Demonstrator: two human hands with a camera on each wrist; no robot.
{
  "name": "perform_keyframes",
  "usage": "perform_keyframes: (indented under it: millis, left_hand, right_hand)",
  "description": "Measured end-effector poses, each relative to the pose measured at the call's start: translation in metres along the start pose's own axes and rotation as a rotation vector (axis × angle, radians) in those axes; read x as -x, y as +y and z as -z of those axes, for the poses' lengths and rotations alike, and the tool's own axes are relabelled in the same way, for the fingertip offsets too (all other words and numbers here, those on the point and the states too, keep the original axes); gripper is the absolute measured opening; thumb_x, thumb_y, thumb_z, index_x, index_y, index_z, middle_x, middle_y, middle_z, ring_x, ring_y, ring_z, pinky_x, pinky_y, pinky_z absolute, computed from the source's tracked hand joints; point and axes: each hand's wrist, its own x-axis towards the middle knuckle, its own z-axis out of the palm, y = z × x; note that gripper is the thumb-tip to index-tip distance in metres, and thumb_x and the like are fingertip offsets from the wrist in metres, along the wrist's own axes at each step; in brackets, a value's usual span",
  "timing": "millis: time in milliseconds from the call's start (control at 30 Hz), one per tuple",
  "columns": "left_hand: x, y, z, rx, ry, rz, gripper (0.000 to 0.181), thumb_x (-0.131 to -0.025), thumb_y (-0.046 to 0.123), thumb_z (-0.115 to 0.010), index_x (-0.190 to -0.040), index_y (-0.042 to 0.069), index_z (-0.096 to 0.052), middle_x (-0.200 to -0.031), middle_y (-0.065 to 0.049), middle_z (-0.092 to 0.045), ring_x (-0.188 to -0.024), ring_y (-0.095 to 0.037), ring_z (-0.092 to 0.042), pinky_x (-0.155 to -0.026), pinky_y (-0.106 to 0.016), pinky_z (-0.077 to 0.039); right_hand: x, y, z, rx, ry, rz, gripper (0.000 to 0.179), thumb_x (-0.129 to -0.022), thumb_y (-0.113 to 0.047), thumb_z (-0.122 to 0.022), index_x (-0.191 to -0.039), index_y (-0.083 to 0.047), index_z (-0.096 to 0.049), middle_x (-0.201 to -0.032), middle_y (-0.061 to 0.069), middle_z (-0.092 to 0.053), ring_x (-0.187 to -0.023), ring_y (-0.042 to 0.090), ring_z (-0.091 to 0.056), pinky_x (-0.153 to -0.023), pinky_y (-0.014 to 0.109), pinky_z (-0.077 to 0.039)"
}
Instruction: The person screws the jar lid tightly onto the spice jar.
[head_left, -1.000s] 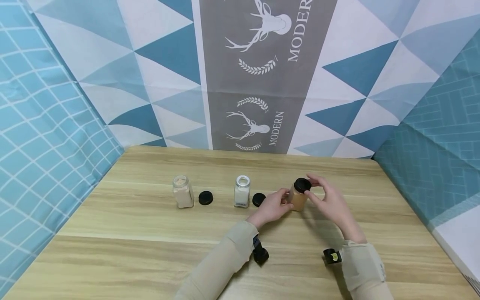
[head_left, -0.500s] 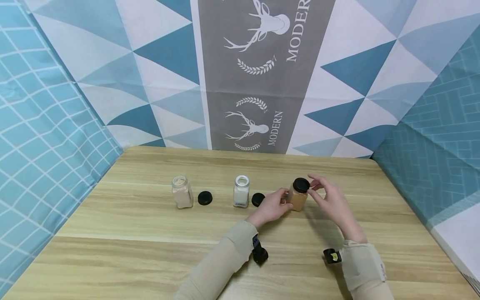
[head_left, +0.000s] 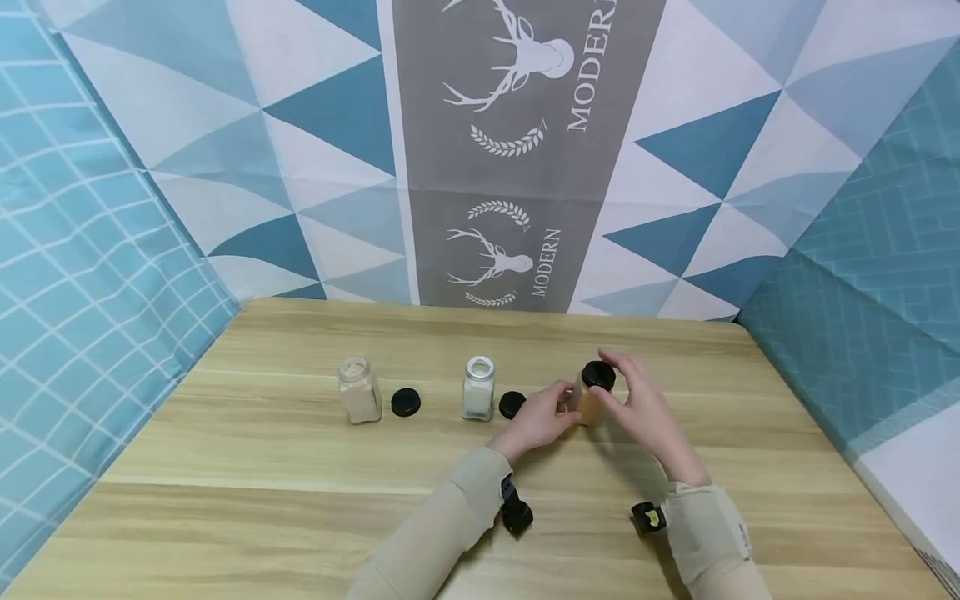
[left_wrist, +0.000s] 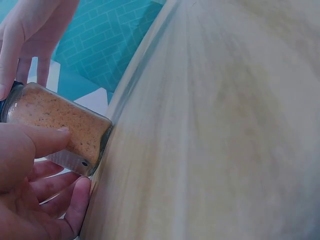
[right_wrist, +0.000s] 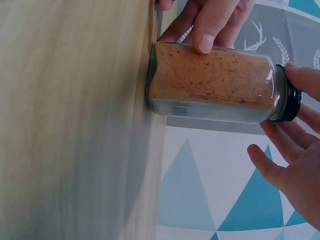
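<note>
A square glass spice jar of speckled orange-brown seasoning stands upright on the table, toward the right in the head view. My left hand grips its body from the left, thumb across the near side. The black lid sits on the jar's mouth. My right hand pinches that lid at its edge, thumb and fingers on opposite sides, as the right wrist view shows. The left wrist view has the jar between my left thumb and fingers, its base at the table surface.
To the left stand two uncapped jars on the wooden table: one with white contents, one with pale beige powder. A black lid lies beside the beige one, another lid beside the white one. Patterned cloth walls enclose the table.
My right fingers, slightly drawn back from the lid half a second ago, are round its edge again. The left hand keeps its grip on the jar. The head view has shifted a little.
</note>
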Motion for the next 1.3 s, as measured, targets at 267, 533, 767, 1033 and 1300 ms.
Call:
perform_keyframes:
  millis: [267,533,767,1033,1300]
  left_hand:
    - [0.0,0.001,-0.001,-0.001,-0.001,0.012,0.047,-0.089,0.024,-0.058,-0.131,0.008,-0.044,-0.126,-0.009,-0.056,-0.108,-0.021,-0.057,-0.089,-0.031,-0.046]
    - [0.0,0.001,-0.003,-0.003,-0.002,-0.003,0.046,-0.09,0.023,-0.057,-0.131,0.008,-0.044,-0.125,-0.009,-0.056,-0.108,-0.021,-0.057,-0.088,-0.031,-0.047]
    - [0.002,-0.001,-0.005,-0.001,-0.008,0.012,0.047,-0.09,0.025,-0.058,-0.132,0.008,-0.044,-0.125,-0.008,-0.056,-0.107,-0.02,-0.056,-0.088,-0.031,-0.047]
    - [0.001,-0.002,-0.005,-0.005,0.007,0.006,0.047,-0.089,0.025,-0.058,-0.131,0.008,-0.044,-0.126,-0.008,-0.056,-0.107,-0.02,-0.057,-0.088,-0.029,-0.047]
    - [0.001,-0.002,-0.003,-0.004,0.005,0.007,0.047,-0.089,0.023,-0.058,-0.131,0.007,-0.044,-0.126,-0.01,-0.055,-0.107,-0.021,-0.057,-0.088,-0.03,-0.047]
  right_hand:
    - [-0.007,0.001,-0.004,-0.078,-0.01,0.002,0.052,-0.083,-0.008,-0.065,-0.13,-0.002,-0.045,-0.126,0.016,-0.051,-0.116,0.031,-0.047,-0.094,0.046,-0.038]
    - [-0.01,-0.001,-0.007,-0.112,-0.043,-0.02,0.051,-0.085,-0.01,-0.063,-0.131,-0.002,-0.043,-0.125,0.017,-0.051,-0.116,0.031,-0.046,-0.095,0.048,-0.038]
    - [-0.007,-0.001,-0.008,-0.13,-0.053,-0.033,0.052,-0.085,-0.009,-0.063,-0.133,-0.003,-0.042,-0.127,0.016,-0.049,-0.116,0.031,-0.047,-0.094,0.048,-0.04]
    - [0.001,-0.002,-0.001,-0.133,-0.039,-0.073,0.053,-0.086,-0.012,-0.062,-0.133,-0.004,-0.041,-0.13,0.017,-0.049,-0.119,0.033,-0.044,-0.097,0.05,-0.035]
    - [0.008,0.001,0.007,-0.107,-0.007,-0.109,0.053,-0.086,-0.007,-0.061,-0.134,-0.004,-0.04,-0.121,0.019,-0.054,-0.109,0.034,-0.051,-0.092,0.053,-0.037]
